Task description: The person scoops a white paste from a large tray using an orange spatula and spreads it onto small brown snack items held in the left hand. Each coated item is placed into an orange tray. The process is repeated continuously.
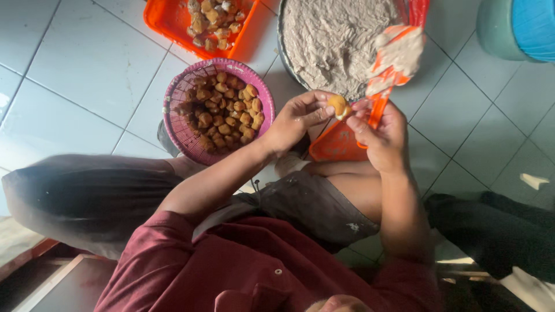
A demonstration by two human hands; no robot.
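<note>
While the left hand (298, 118) pinches a golden tofu puff (337, 105) above the floor, the right hand (378, 136) grips an orange scoop (388, 66) loaded with grey paste. Steady the puff, opening upward, and press paste in gently, probably avoiding tears.

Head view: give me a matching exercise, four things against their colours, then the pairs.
Things:
1. round basket of fried pieces
2. spatula in the right hand
3. paste in the big bowl
4. piece in the left hand's fingers

Colours:
A. golden yellow
B. grey-beige
C. pink-purple
D. orange

Pairs: 1-C, 2-D, 3-B, 4-A
</note>
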